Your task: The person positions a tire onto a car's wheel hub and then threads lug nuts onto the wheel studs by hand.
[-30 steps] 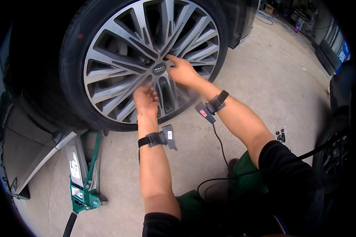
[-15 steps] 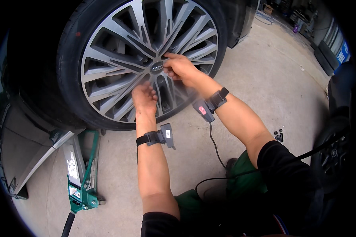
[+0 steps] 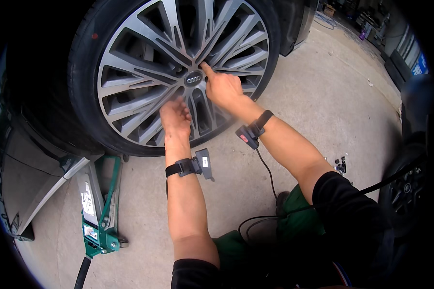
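A silver and dark multi-spoke alloy wheel [image 3: 130, 86] with a black tyre [image 3: 89, 126] fills the upper middle. Round its dark centre cap [image 3: 193, 78] are recessed bolt holes. My right hand [image 3: 223, 90] has its index finger stretched to the bolt hole at the cap's upper right; its other fingers are bent, and I see nothing held. Below the cap, my left hand [image 3: 175, 115] is closed at the lower-left bolt hole, palm side showing. Its fingertips are slightly blurred, and whatever they grip is hidden. Both wrists carry strapped-on dark devices.
A green floor jack [image 3: 108, 197] stands at lower left beside the dark car body. Several small dark parts [image 3: 340, 165] lie on the concrete floor [image 3: 332, 106] to the right. Another wheel [image 3: 406, 188] is at the right edge. A black cable [image 3: 267, 174] hangs from my right wrist.
My right hand has gone from a bent, pinched shape beside the cap to a straight index finger at the upper-right bolt hole. My left hand stays almost in place.
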{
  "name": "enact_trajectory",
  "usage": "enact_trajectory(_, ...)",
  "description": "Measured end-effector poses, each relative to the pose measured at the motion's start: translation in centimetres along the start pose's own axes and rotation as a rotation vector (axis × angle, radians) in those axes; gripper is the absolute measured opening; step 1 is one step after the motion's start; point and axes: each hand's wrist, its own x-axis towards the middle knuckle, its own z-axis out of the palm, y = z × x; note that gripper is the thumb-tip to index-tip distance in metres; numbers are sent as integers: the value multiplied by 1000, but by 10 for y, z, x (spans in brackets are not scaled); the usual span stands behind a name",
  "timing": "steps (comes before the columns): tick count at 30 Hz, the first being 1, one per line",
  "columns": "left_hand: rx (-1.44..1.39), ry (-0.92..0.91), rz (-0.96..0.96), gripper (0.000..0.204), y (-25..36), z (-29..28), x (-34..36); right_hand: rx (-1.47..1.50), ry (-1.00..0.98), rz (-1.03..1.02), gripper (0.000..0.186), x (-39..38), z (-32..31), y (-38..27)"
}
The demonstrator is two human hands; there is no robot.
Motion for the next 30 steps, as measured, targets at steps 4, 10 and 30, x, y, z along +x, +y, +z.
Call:
enact_trajectory(4,6,9,2,28,-1,1,2,1453,-259,381,57,9,-9,-6)
enact_trajectory(10,5,30,9,33,-4,3,2,1463,-418,456,62,16,-23,4)
enact_trajectory(30,-7,2,-35,26,0,-3,1,825,-154,286,52,6,1,2)
